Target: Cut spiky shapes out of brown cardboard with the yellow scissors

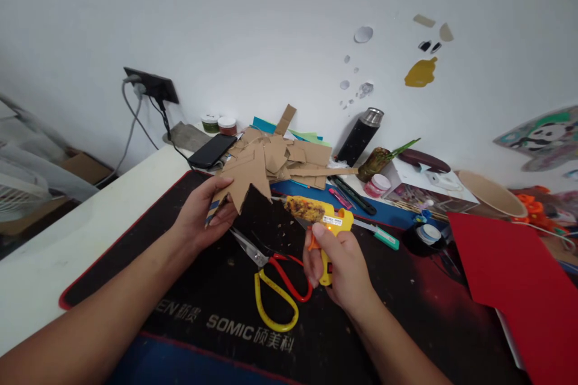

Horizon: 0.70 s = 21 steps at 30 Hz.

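Note:
My left hand [211, 207] is closed on a pointed, star-like cardboard cutout [248, 177], with the thumb on top and the fingers beneath. In my right hand [341, 261] is a yellow glue gun [332, 216] with scorched brown marks on its barrel. An orange trigger sits under my fingers, and a small light glows on the gun's side. Its nozzle points left, close to the cutout's right tip; whether they touch I cannot tell. Below, between my hands, scissors [264, 261] with one red and one yellow handle lie on the dark mat.
Cardboard scraps [311, 159] are heaped behind the cutout, beside a black phone [212, 150]. Further right are a black thermos [360, 135], a green-handled tool [386, 237] and a red sheet [519, 289]. The black mat [180, 277] covers much of the white table [121, 222].

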Motion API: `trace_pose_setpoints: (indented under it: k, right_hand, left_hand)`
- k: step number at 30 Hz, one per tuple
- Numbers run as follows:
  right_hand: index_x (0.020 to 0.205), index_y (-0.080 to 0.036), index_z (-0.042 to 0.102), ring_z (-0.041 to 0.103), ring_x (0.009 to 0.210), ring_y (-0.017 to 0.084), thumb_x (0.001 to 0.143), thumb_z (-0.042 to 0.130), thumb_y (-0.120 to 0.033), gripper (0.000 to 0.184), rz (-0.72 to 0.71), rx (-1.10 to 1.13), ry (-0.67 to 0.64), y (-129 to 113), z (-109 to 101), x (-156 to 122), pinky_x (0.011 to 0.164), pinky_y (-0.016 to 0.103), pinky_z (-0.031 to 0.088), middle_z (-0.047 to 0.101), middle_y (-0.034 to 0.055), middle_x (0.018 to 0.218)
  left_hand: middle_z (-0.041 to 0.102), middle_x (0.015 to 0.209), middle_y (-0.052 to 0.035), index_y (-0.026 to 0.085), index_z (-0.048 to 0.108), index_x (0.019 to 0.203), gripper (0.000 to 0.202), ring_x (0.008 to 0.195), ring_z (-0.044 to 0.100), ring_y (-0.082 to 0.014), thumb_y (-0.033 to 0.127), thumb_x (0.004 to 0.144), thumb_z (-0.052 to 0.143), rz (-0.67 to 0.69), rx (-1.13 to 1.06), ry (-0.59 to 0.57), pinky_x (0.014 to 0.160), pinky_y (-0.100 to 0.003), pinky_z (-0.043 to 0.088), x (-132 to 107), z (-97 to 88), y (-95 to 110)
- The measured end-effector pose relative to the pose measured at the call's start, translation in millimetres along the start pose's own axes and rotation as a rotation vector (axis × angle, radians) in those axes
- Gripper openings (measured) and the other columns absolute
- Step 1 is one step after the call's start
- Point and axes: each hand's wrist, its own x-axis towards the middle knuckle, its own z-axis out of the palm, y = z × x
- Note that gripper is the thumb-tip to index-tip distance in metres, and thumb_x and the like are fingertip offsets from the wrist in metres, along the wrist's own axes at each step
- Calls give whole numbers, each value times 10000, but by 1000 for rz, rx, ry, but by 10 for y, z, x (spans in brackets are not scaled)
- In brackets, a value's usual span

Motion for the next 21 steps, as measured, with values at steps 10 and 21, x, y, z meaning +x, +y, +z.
trace_pose_setpoints:
  k: [10, 21]
  right_hand:
    - [707, -168, 671, 432, 312, 105, 915, 798, -660, 549, -4, 22, 51, -9, 16, -6, 376, 220, 346, 472, -49, 370]
    - [688, -185, 640, 424, 344, 101, 906, 832, -615, 520, -18, 47, 74, -20, 45, 1, 383, 200, 260, 473, -42, 377]
  left_hand:
    - [541, 466, 13, 204, 542, 698, 233, 269, 356, -62, 106, 907, 576, 15, -75, 22, 271, -153, 236, -36, 79, 20]
    - [561, 531, 3, 178, 555, 738, 194, 298, 384, -67, 95, 913, 567, 31, -78, 36, 266, -158, 228, -43, 103, 37]
